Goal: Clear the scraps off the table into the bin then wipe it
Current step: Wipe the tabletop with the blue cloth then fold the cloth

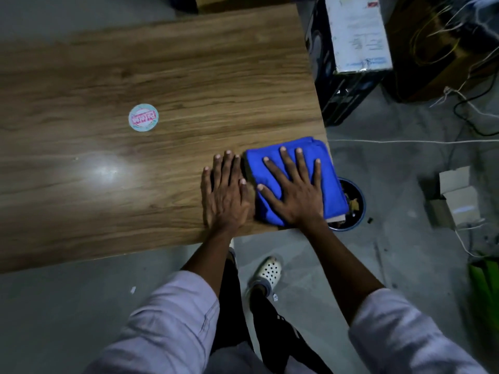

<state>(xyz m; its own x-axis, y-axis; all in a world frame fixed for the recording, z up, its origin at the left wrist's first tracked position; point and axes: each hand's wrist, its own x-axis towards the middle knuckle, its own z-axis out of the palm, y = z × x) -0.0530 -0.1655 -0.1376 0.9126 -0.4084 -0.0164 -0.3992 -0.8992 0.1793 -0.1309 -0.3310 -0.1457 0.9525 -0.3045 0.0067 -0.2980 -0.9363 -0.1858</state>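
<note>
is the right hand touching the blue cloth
Touching. The head view shows the right hand lying flat on top of the blue cloth, with its straight fingers spread across the fabric.

Storeroom; cartons (356, 33), loose cables (405, 141), concrete floor (399, 255)

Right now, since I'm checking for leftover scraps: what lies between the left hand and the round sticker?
Head view: only bare table lies between the left hand and the round sticker.

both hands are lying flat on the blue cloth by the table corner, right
Not quite: only the right hand lies flat on the blue cloth; the left hand lies flat on the bare table beside it, as the head view shows.
</note>
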